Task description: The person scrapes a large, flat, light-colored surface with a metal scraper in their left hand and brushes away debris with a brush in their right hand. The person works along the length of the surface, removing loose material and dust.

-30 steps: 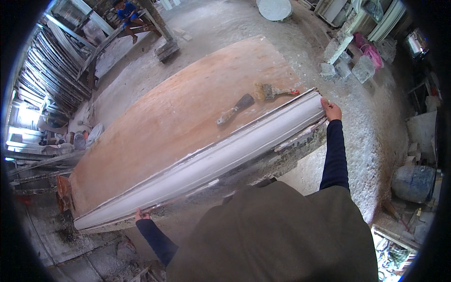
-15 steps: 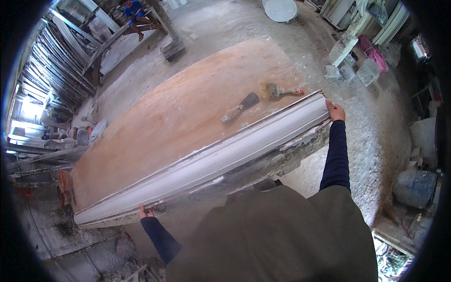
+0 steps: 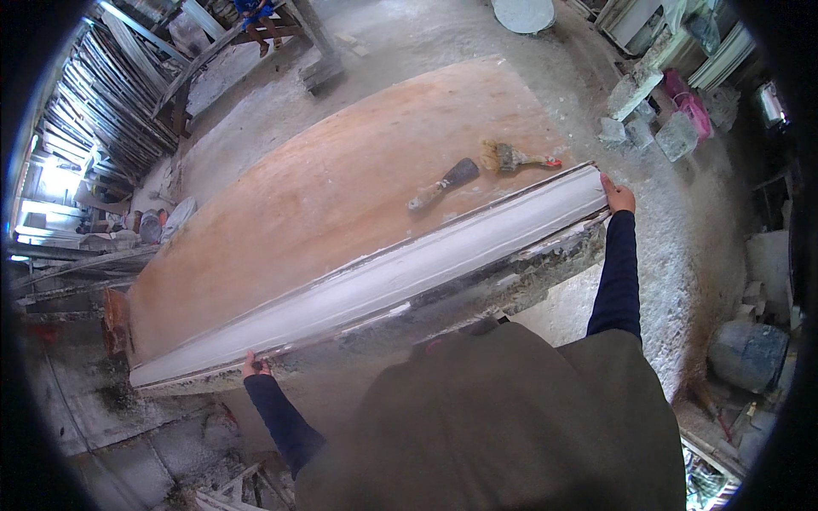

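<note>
A long white moulding (image 3: 383,277), which looks like plaster, lies along the near edge of a tan-topped worktable (image 3: 341,179), slanting up to the right. At its right end, my right hand (image 3: 619,196) curls its fingers round the edge. My left hand (image 3: 256,366) pinches the near edge close to the left end; its fingers are partly hidden. Beyond the moulding, a scraper (image 3: 443,185) with a dark blade rests on the tabletop. To its right lies a brush (image 3: 511,158) with pale bristles and a red-tipped handle.
Long poles (image 3: 106,98) lean at the far left near a wooden bench frame, where a person in blue (image 3: 257,17) sits. A round white slab (image 3: 524,14) is on the floor at the back. On the right stand a blue drum (image 3: 748,356) and a pink bag (image 3: 687,102).
The whole view has shifted a little, so table and tools appear slightly higher. Both hands stay at the moulding's ends, and the tools keep their places on the table.
</note>
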Demonstrator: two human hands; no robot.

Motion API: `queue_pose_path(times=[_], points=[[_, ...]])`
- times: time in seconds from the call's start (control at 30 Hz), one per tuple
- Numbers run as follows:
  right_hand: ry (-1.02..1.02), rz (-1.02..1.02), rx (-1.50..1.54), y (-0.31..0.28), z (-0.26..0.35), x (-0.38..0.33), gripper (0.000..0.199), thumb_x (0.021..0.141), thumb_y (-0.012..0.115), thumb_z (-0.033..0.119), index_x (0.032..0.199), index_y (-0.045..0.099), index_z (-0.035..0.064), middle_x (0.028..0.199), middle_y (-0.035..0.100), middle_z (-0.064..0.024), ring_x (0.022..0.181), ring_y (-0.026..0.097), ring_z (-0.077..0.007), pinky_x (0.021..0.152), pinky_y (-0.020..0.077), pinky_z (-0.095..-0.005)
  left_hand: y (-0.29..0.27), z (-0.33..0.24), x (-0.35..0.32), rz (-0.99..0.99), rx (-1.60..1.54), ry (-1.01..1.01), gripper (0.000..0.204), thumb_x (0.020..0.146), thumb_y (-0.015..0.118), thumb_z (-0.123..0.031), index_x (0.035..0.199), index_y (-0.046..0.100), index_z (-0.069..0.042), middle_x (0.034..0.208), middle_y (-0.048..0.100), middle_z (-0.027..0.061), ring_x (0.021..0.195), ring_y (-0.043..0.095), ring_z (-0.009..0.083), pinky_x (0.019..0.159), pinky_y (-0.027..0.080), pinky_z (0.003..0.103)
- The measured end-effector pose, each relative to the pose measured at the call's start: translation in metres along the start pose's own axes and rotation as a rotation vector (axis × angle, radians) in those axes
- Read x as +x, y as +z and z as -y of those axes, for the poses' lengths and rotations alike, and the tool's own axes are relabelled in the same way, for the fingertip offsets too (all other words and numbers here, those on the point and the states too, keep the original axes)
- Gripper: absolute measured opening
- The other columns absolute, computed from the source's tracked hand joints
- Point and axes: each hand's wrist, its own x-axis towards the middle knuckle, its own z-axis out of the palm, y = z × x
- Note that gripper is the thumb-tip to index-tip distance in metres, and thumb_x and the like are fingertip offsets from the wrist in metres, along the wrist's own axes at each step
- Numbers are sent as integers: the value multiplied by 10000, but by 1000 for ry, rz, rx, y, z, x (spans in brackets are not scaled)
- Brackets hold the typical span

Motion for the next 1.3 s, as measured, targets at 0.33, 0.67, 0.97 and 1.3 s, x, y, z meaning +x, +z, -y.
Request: queue_pose_path(times=[0.33, 0.67, 0.97, 1.3], points=[[-8, 123, -90, 5, 1, 20, 931, 600, 435, 815, 806, 640, -69, 826, 614, -254, 847, 596, -342, 772, 435, -376, 10, 0, -7, -89, 77, 80, 344, 669, 753, -252, 893, 568, -69, 808, 521, 73, 694, 502, 183, 592, 456, 278], [259, -12, 1467, 29, -3, -121, 576, 785, 589, 443, 1215, 410, 106, 1006, 531, -105, 852, 518, -251, 735, 426, -356, 0, 5, 3, 47, 37, 89, 284, 711, 690, -189, 932, 568, -59, 794, 523, 85, 753, 500, 199, 654, 465, 312], [290, 477, 1302, 68, 67, -243, 326, 787, 590, 479, 886, 515, 177, 664, 523, 13, 537, 461, -92, 414, 293, -244, 17, -4, -11, 94, -33, 82, 198, 687, 735, -127, 738, 547, -92, 691, 528, 44, 590, 520, 168, 520, 495, 274], [459, 517, 954, 84, 91, -207, 741, 571, 704, 615, 1119, 501, 159, 826, 541, -37, 645, 451, -168, 523, 248, -334, 10, -1, 12, 141, 35, 3, 401, 726, 698, -192, 1082, 535, -105, 1076, 531, 73, 928, 507, 200, 754, 465, 335]])
